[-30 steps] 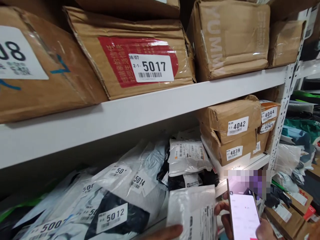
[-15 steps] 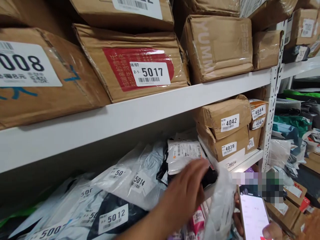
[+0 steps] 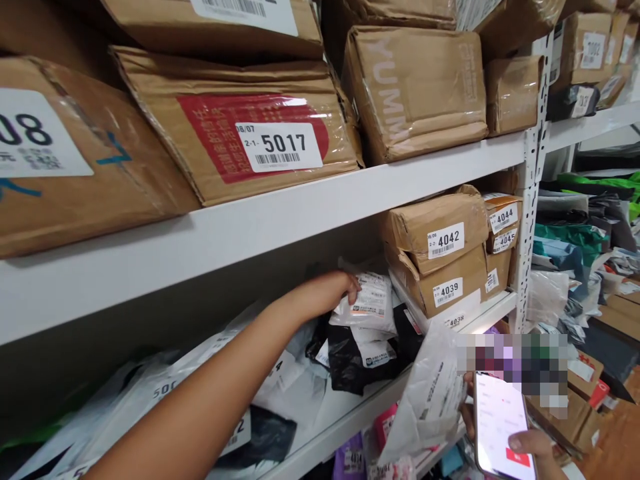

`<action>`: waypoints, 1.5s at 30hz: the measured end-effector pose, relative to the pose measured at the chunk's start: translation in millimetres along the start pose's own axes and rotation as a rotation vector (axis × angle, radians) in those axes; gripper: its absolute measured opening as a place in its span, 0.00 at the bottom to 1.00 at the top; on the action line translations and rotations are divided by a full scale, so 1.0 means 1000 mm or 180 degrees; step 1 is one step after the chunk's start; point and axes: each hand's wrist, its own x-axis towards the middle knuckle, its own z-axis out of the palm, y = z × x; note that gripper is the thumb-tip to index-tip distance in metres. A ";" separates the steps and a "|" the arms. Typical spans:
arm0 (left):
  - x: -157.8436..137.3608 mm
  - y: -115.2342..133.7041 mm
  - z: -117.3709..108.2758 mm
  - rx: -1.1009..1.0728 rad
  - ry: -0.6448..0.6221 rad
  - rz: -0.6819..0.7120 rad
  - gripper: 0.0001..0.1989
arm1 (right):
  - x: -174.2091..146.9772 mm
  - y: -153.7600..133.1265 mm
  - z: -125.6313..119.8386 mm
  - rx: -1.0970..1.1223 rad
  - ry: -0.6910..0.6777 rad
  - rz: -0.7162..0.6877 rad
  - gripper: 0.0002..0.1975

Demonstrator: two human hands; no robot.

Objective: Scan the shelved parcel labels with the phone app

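My left arm reaches in from the lower left, and my left hand [image 3: 336, 291] has its fingers curled over the upper left edge of a small white plastic parcel [image 3: 371, 310] with a printed label. The parcel lies on a black plastic parcel [image 3: 345, 370] on the lower shelf. At the lower right my right hand [image 3: 533, 445] is wrapped round a smartphone [image 3: 493, 420] with a lit screen, its thumb over the display. A larger white plastic mailer [image 3: 425, 397] hangs just left of the phone, near the right fingertips; whether they grip it I cannot tell.
Cardboard boxes, one labelled 5017 [image 3: 270, 107], line the upper white shelf [image 3: 280, 213]. Stacked boxes [image 3: 433, 233] stand right of the parcels. Pale mailers [image 3: 165, 387] lie beneath my left arm. A perforated post [image 3: 530, 180] rises at the right, with more parcels beyond.
My left hand has reached farther in and onto the small white parcel, exposing the black one below. The view has shifted slightly right. The white mailer beside the phone has tilted.
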 end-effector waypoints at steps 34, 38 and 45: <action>-0.074 -0.014 0.089 -0.2469 0.2004 -0.1528 0.30 | -0.034 -0.005 0.052 -0.0034 0.0925 0.0834 0.34; -0.072 -0.004 0.106 -0.2557 0.2504 -0.2019 0.30 | -0.034 -0.001 0.063 -0.0026 0.0447 0.0957 0.37; -0.066 0.018 0.133 -0.2564 0.3311 -0.2645 0.31 | -0.023 0.022 0.082 -0.0201 -0.0005 0.0663 0.32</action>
